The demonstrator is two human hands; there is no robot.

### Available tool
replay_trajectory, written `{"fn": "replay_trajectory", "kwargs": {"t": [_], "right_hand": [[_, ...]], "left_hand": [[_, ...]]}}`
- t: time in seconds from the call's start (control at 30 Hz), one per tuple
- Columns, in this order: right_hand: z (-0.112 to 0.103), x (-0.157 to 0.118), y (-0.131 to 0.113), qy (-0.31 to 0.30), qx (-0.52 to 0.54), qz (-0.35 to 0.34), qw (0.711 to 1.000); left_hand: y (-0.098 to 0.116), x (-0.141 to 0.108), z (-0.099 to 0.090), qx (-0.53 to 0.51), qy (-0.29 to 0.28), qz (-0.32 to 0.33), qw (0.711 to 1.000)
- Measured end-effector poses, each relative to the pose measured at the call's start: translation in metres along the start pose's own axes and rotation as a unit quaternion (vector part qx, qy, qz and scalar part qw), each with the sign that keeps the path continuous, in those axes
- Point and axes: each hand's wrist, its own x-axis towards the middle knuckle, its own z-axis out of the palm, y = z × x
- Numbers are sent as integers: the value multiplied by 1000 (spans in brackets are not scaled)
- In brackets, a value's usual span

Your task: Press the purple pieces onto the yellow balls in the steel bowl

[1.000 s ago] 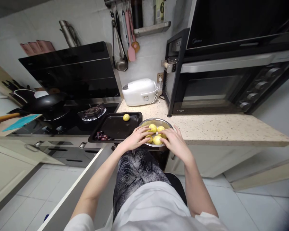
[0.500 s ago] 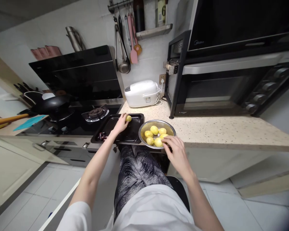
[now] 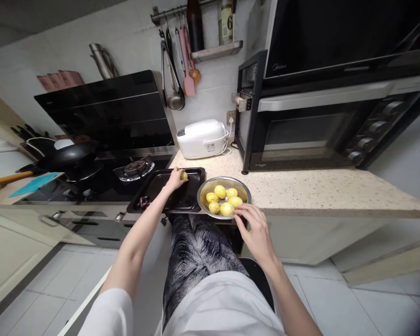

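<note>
My left hand (image 3: 175,179) is closed around a small round yellow fruit or vegetable (image 3: 184,176), just above the black baking tray (image 3: 157,186). Its exact kind is not clear. At the front right rim of a steel bowl (image 3: 203,186), my right hand (image 3: 254,224) has its fingers over the edge and its thumb on the outside, pinching the rim. Several similar yellow pieces (image 3: 220,191) lie in the bowl, the nearest close to my right fingertips. A small dark purple object (image 3: 144,202), its kind unclear, sits in the tray's near left corner.
Left of the tray is a gas hob (image 3: 136,168) with a black wok (image 3: 68,156). Behind stands a white rice cooker (image 3: 203,140). An oven (image 3: 308,130) is at the right on the speckled counter (image 3: 318,191). Utensils (image 3: 175,100) hang on the wall.
The whole view has shifted slightly to the right, so things appear a little further left. Both hands keep nearly the same places at the tray and the bowl.
</note>
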Motion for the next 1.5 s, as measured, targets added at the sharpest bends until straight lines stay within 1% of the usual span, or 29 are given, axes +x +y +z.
{"fn": "replay_trajectory", "kwargs": {"t": [0.13, 0.2, 0.27, 0.33, 0.37, 0.47, 0.57, 0.63, 0.77, 0.9, 1.07, 1.13, 1.33, 1.5], "right_hand": [[3, -2, -1, -6, 4, 2, 1000], [5, -3, 0, -9, 6, 1, 1000], [6, -3, 0, -10, 6, 1, 1000], [6, -3, 0, -12, 4, 3, 1000], [6, -3, 0, -13, 4, 4, 1000], [5, -3, 0, -14, 3, 3, 1000], [4, -4, -1, -13, -2, 1, 1000], [4, -4, -2, -13, -8, 0, 1000], [4, -3, 0, -5, -7, -11, 1000], [6, -4, 2, 7, 5, -23, 1000], [8, -4, 3, 7, -3, -23, 1000], [9, -5, 4, 5, -6, -23, 1000], [11, -5, 4, 4, -10, -17, 1000], [11, -6, 5, -2, -12, -9, 1000]], "left_hand": [[18, -12, -6, -20, 10, 25, 999], [34, -22, -8, -45, 16, 44, 998], [54, -34, -9, -110, 16, 71, 991], [77, -47, -8, -191, -5, 103, 976], [89, -54, -7, -217, -21, 115, 969], [120, -72, -1, -246, -80, 163, 952], [138, -83, 6, -253, -123, 218, 935], [142, -85, 12, -243, -136, 235, 931], [138, -85, 20, -224, -131, 233, 937], [133, -84, 19, -237, -145, 239, 930], [132, -83, 17, -257, -167, 234, 923], [133, -83, 20, -252, -161, 229, 926], [138, -87, 31, -206, -114, 217, 947], [134, -85, 28, -219, -133, 237, 937]]}}
